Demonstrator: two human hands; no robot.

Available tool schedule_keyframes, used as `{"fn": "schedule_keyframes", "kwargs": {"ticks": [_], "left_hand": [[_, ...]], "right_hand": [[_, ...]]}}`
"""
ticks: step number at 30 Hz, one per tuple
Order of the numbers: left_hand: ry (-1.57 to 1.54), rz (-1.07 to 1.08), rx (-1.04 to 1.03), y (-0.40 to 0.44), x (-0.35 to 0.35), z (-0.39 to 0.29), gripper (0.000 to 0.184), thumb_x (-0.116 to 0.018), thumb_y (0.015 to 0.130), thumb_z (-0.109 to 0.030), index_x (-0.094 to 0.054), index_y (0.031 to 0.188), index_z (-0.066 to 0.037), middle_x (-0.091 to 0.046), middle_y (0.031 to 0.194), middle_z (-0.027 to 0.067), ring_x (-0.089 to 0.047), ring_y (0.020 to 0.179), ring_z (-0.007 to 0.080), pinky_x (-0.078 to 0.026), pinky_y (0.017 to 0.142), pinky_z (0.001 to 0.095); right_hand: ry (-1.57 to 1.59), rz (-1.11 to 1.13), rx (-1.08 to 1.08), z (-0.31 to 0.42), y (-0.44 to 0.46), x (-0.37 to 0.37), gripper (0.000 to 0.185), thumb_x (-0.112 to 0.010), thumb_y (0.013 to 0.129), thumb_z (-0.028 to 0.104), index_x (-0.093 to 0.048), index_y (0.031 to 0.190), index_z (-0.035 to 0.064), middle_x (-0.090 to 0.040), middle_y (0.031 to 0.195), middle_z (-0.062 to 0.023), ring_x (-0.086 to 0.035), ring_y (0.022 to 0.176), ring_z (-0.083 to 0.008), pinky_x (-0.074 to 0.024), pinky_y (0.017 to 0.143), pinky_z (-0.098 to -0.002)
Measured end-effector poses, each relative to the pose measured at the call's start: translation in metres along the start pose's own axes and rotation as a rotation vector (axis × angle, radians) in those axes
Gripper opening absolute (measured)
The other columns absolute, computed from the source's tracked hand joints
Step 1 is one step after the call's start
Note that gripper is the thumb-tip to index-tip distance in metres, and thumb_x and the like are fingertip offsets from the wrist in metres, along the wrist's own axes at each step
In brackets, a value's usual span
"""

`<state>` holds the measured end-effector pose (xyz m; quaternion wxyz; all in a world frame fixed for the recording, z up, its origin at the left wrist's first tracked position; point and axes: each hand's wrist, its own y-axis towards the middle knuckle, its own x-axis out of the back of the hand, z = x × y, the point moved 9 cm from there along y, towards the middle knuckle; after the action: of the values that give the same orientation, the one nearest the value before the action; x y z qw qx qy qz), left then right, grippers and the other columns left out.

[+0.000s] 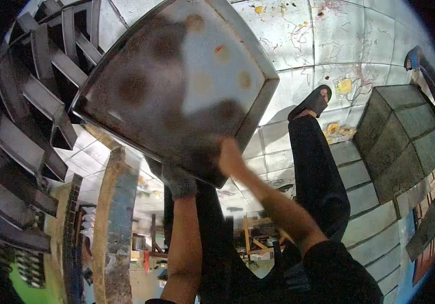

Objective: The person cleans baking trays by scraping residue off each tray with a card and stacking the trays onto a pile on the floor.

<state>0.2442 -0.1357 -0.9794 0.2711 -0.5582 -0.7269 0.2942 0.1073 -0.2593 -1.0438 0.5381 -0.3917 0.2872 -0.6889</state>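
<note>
A large square metal tray, marked with dark, round stains and brownish spots, is tilted in front of me. My left hand, in a grey glove, grips the tray's near edge; its fingers blend into the dark metal. Bare and smeared by motion, my right hand is over the tray's near right corner. A dark blur lies beside its fingers, and I cannot make out whether it holds anything.
Several metal trays are piled at odd angles on the left, near a worn wooden post. A tiled block stands at right. Yellow scraps litter the tiled floor by my sandalled foot.
</note>
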Motion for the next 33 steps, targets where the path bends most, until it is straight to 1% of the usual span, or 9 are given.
{"fn": "schedule_keyframes", "kwargs": {"ticks": [5, 6, 12, 16, 19, 24, 27, 31, 33], "left_hand": [[0.003, 0.049, -0.053, 0.009, 0.014, 0.005, 0.084, -0.063, 0.083, 0.002, -0.03, 0.16, -0.011, -0.041, 0.155, 0.0162, -0.047, 0.135, 0.0372, -0.05, 0.108, 0.049], [0.031, 0.022, -0.072, 0.011, 0.018, 0.005, 0.084, -0.062, 0.084, 0.002, -0.03, 0.16, -0.011, -0.042, 0.154, 0.0161, -0.049, 0.134, 0.0374, -0.053, 0.105, 0.0473], [-0.057, 0.046, 0.056, 0.007, 0.01, 0.006, 0.088, -0.063, 0.083, 0.005, -0.028, 0.161, -0.014, -0.048, 0.149, 0.0148, -0.055, 0.127, 0.0319, -0.052, 0.104, 0.0434], [-0.067, 0.078, 0.064, 0.001, 0.007, 0.001, 0.08, -0.063, 0.085, 0.006, -0.033, 0.157, -0.011, -0.052, 0.144, 0.0118, -0.057, 0.124, 0.0276, -0.052, 0.102, 0.0409], [0.009, 0.177, -0.023, 0.0, 0.022, -0.012, 0.069, -0.067, 0.086, 0.004, -0.04, 0.149, -0.006, -0.054, 0.137, 0.0097, -0.057, 0.117, 0.025, -0.051, 0.1, 0.0383], [0.363, 0.218, -0.425, -0.08, -0.027, -0.187, 0.056, -0.076, 0.089, -0.011, -0.048, 0.136, 0.001, -0.056, 0.123, 0.0073, -0.053, 0.108, 0.018, -0.045, 0.096, 0.032], [0.429, 0.287, -0.51, -0.186, -0.048, -0.324, 0.054, -0.075, 0.09, -0.014, -0.049, 0.134, 0.003, -0.055, 0.13, 0.01, -0.05, 0.117, 0.0205, -0.042, 0.103, 0.033], [0.247, 0.47, -0.576, -0.369, -0.092, -0.488, 0.041, -0.069, 0.093, -0.006, -0.053, 0.13, 0.001, -0.06, 0.124, 0.0084, -0.055, 0.111, 0.0205, -0.049, 0.096, 0.0341], [0.367, 0.471, -0.677, -0.4, -0.075, -0.524, 0.076, -0.072, 0.09, -0.007, -0.033, 0.153, 0.005, -0.047, 0.148, 0.015, -0.047, 0.132, 0.0277, -0.04, 0.112, 0.0383]], "right_hand": [[-0.1, -0.133, 0.284, 0.026, 0.052, 0.049, 0.038, -0.067, 0.087, 0.005, -0.068, 0.125, 0.0049, -0.069, 0.118, -0.0257, -0.064, 0.111, -0.0425, -0.0488, 0.1, -0.051], [-0.071, -0.095, -0.017, 0.005, 0.1, 0.066, 0.035, -0.076, 0.087, 0.019, -0.07, 0.117, 0.003, -0.072, 0.107, -0.0232, -0.067, 0.105, -0.0406, -0.0508, 0.093, -0.0514], [-0.235, -0.524, 0.165, 0.012, 0.262, 0.165, 0.041, -0.084, 0.083, 0.033, -0.069, 0.09, -0.0045, -0.07, 0.08, -0.0255, -0.071, 0.078, -0.0428, -0.0569, 0.072, -0.0491], [0.085, -0.103, 0.24, 0.091, 0.137, 0.063, 0.05, -0.087, 0.075, 0.03, -0.069, 0.109, -0.003, -0.071, 0.098, -0.0289, -0.071, 0.096, -0.0425, -0.0567, 0.087, -0.0486], [-0.018, 0.232, 0.231, 0.122, 0.007, 0.004, 0.047, -0.077, 0.09, 0.022, -0.066, 0.131, 0.0041, -0.072, 0.11, -0.0234, -0.071, 0.097, -0.0392, -0.0537, 0.093, -0.0469], [0.12, -0.149, 0.264, 0.177, -0.143, 0.144, 0.038, -0.068, 0.099, 0.018, -0.061, 0.124, -0.0089, -0.073, 0.104, -0.0232, -0.073, 0.09, -0.0254, -0.0582, 0.078, -0.0361], [-0.002, -0.278, 0.301, 0.215, -0.238, 0.232, 0.043, -0.07, 0.095, 0.02, -0.061, 0.126, -0.0072, -0.069, 0.109, -0.0313, -0.067, 0.103, -0.0463, -0.0549, 0.087, -0.0458], [0.121, -0.473, 0.412, 0.276, -0.345, 0.31, 0.043, -0.071, 0.094, 0.021, -0.063, 0.125, -0.0072, -0.069, 0.108, -0.0314, -0.067, 0.103, -0.0461, -0.0534, 0.089, -0.0473], [0.212, -0.558, 0.456, 0.299, -0.372, 0.336, 0.042, -0.071, 0.093, 0.02, -0.063, 0.123, -0.0082, -0.07, 0.106, -0.0304, -0.069, 0.1, -0.044, -0.0538, 0.088, -0.0464]]}}
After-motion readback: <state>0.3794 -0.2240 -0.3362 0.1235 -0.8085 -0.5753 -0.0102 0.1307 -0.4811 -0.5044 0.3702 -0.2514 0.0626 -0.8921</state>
